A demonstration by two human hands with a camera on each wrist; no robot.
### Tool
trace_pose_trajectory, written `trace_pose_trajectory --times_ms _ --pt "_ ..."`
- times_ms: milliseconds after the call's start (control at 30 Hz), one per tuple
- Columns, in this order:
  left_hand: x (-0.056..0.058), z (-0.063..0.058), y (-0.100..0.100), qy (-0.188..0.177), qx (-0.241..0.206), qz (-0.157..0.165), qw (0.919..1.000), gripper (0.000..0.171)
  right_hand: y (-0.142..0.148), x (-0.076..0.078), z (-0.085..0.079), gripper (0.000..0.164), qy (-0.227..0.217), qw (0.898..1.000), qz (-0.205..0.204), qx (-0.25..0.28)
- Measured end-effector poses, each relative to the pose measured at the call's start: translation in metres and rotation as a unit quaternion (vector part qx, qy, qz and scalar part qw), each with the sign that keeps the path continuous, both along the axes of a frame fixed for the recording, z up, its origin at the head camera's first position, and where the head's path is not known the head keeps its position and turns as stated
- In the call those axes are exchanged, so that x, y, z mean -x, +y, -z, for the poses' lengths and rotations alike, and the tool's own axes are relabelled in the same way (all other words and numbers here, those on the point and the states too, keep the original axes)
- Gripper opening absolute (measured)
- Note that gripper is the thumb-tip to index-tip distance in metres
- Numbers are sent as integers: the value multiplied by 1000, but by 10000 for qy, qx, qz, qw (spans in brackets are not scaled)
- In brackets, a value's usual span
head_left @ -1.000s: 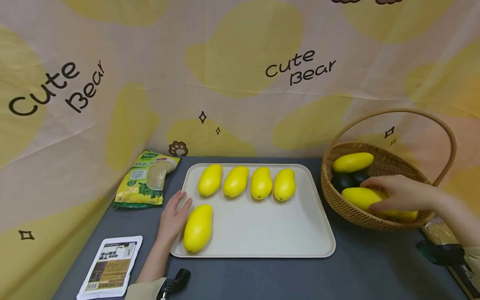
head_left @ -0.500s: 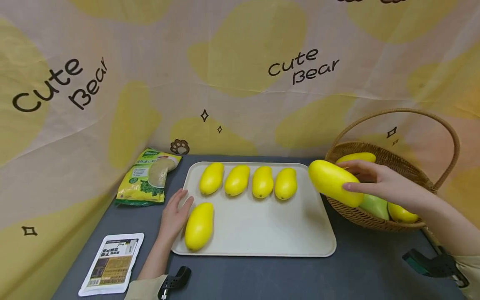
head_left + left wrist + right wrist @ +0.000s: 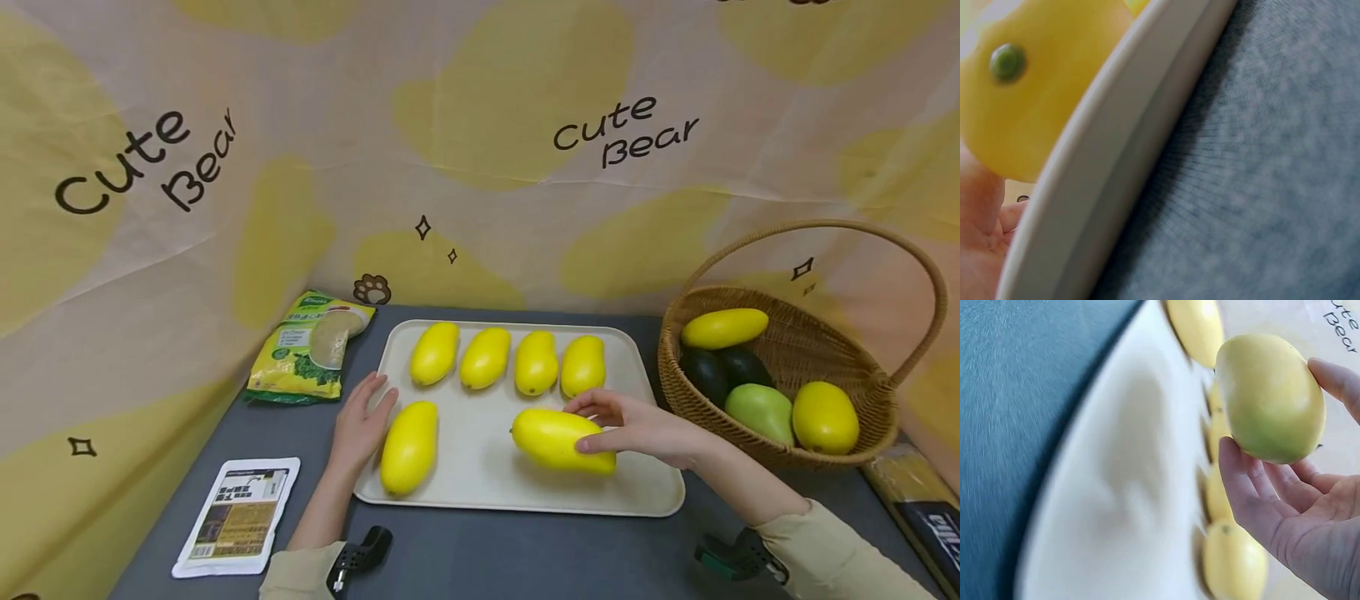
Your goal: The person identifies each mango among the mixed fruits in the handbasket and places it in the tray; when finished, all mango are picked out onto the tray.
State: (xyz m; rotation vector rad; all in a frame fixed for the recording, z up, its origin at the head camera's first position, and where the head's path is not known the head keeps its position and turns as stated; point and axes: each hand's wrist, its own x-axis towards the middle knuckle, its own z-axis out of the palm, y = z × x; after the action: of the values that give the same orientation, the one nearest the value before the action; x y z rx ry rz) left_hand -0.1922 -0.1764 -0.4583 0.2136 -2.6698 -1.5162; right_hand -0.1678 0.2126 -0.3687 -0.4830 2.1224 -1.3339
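Note:
My right hand [image 3: 637,427] holds a yellow mango [image 3: 551,440] by one end, between thumb and fingers, over the front right part of the cream tray [image 3: 480,492]. In the right wrist view the end of this mango [image 3: 1269,397] shows a greenish patch. At the tray's left rim is my left hand [image 3: 362,429], its fingers spread loosely beside a large yellow mango [image 3: 408,450] lying at the front left. Several smaller yellow mangoes [image 3: 484,358] form a row along the tray's back. In the left wrist view the rim partly hides the left hand [image 3: 982,231].
A wicker basket [image 3: 810,329] at the right holds a long yellow fruit [image 3: 723,327], dark fruits [image 3: 703,375], a green fruit [image 3: 759,412] and a rounded yellow one [image 3: 825,417]. A yellow-green bag [image 3: 307,350] and a white pouch [image 3: 238,517] lie left; another package [image 3: 918,500] lies right.
My right hand has lifted the yellow mango out of the basket and carried it left over the tray, uncovering the green fruit. My left hand stays at the tray's left rim.

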Motion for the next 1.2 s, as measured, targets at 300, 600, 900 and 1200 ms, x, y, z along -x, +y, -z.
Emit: trace_pose_trajectory --times_ms 300,600,900,1200 --pt "0 1 0 65 -45 24 10000 54 -31 13 32 45 237 9996 42 167" --pt "2 2 1 105 -10 0 9999 53 -57 25 49 49 -342 9947 574 780" --pt "1 3 -1 99 58 -20 9999 53 -78 31 58 48 -325 9957 516 702" --pt "1 4 0 132 80 -54 9999 53 -96 38 68 50 -447 9924 967 611"
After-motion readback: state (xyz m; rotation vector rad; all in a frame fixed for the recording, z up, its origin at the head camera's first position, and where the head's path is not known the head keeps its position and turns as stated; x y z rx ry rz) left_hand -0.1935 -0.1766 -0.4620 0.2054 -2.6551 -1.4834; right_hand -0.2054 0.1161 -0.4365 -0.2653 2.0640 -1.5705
